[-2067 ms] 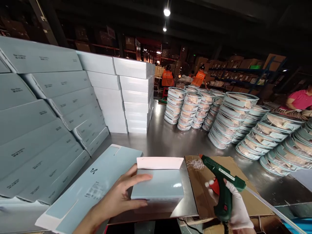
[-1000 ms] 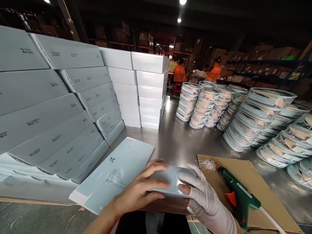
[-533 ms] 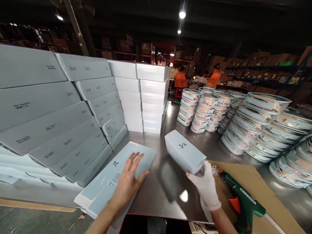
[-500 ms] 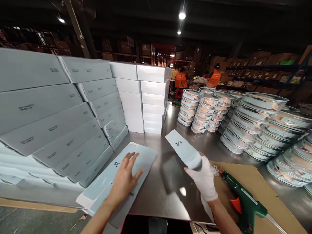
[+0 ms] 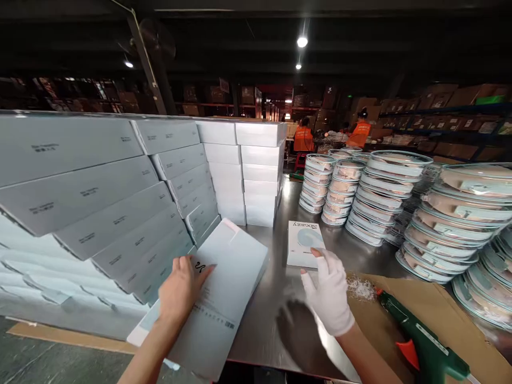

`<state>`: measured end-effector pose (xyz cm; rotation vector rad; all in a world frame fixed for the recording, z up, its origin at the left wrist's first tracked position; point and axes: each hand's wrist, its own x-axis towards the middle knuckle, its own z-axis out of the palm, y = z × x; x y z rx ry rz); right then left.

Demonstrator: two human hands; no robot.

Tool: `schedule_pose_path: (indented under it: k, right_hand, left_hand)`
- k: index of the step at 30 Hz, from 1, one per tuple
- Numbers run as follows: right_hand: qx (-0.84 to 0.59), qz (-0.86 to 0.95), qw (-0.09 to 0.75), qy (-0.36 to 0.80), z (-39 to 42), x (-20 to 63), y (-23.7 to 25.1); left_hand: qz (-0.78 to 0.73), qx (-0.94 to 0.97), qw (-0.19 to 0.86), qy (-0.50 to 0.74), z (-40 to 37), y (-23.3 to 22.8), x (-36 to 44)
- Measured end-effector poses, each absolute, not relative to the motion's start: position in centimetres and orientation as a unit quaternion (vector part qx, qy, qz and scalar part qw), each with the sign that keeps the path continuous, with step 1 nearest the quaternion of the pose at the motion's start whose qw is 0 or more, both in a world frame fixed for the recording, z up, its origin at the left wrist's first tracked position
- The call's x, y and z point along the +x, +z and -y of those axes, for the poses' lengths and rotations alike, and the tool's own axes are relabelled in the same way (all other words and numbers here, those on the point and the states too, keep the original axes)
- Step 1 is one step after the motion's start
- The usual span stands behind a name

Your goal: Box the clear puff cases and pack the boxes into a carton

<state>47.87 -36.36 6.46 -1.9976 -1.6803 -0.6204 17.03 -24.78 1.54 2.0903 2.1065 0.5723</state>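
Note:
My bare left hand (image 5: 181, 288) grips a large pale blue-white carton (image 5: 226, 282) by its left side, thumb over the top face and fingers at the edge. The carton is tilted, showing a black squiggle logo and a barcode. Over the metal table (image 5: 260, 325), my right hand (image 5: 328, 292), in a white glove with bare fingertips, has its fingers apart and holds nothing. Just beyond its fingertips, a small white box (image 5: 306, 242) printed "beauty" with a blue swirl rests on the table.
Stacked pale cartons (image 5: 116, 213) rise at the left. Stacks of round clear-lidded containers (image 5: 388, 197) stand at the right. A green glue gun (image 5: 420, 333) lies on a cardboard sheet (image 5: 372, 320) beside white scraps (image 5: 362, 288). People in orange vests (image 5: 304, 138) are in the background.
My right hand has let go of the small box, which now rests on the table. My left hand has closed on the large carton's edge and tilted it up.

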Motion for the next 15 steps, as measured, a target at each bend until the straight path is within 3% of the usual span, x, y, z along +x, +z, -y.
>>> schedule_pose_path:
  k: [3,5,7,11,13,15]
  right_hand:
    - [-0.576,0.653,0.301,-0.39,39.8,44.2,9.9]
    - [-0.53,0.666,0.321,-0.416,41.3,42.7,11.6]
    - [-0.579,0.684,0.348,-0.275,42.3,42.4,12.8]
    - [-0.565,0.692,0.308,0.327,43.7,44.1,14.0]
    - [-0.496,0.685,0.274,0.458,44.2,44.9,14.4]
    - [-0.461,0.704,0.268,0.469,44.6,45.1,14.8]
  left_hand:
    - [-0.616,0.729,0.007,0.296,28.6,3.4,16.3]
    - [-0.486,0.772,-0.053,0.407,31.1,4.3,15.9]
    - [-0.374,0.798,-0.09,0.465,33.0,4.9,15.6]
    - [-0.379,0.81,-0.025,0.447,35.3,4.6,16.1]
    - [-0.37,0.826,0.048,0.422,36.1,3.8,16.9]
    - [-0.32,0.86,0.145,0.369,36.7,3.0,17.9]
